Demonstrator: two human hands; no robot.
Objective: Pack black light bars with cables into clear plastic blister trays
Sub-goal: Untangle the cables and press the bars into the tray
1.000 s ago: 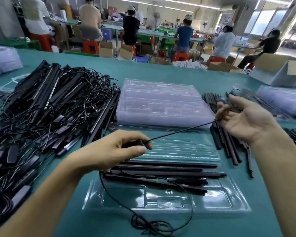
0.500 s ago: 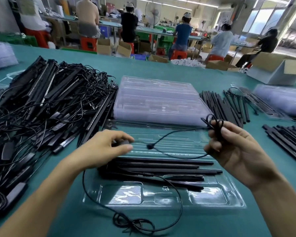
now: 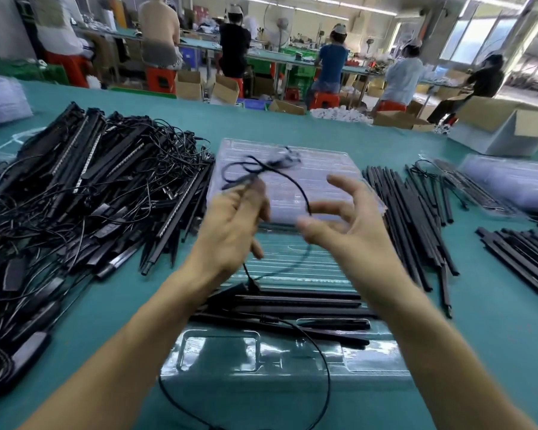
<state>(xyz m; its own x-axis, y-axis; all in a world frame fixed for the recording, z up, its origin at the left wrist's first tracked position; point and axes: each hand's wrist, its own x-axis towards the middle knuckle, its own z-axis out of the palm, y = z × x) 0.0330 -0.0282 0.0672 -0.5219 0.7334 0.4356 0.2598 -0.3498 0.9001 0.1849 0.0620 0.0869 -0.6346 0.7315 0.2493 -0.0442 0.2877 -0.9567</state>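
Observation:
A clear blister tray (image 3: pixel 218 352) lies on the green table before me, with several black light bars (image 3: pixel 305 301) across its slots. A thin black cable (image 3: pixel 295 184) runs up from the bars and loops in the air, blurred by motion. My left hand (image 3: pixel 230 228) is raised over the tray and pinches that cable in its fingers. My right hand (image 3: pixel 345 225) is raised beside it with fingers spread and curved; the cable's loop ends near its index finger, and whether they touch I cannot tell. Another length of cable (image 3: pixel 320 361) trails over the tray's front edge.
A large tangled heap of light bars with cables (image 3: pixel 84 200) fills the left. A stack of clear trays (image 3: pixel 317 169) sits behind my hands. Rows of loose black bars (image 3: pixel 407 212) lie at right, more bars (image 3: pixel 522 262) far right. A cardboard box (image 3: pixel 503 125) stands back right.
Both hands rose from just above the tray. The left lifted the cable up into a loop; the right let go of the coiled cable and spread its fingers.

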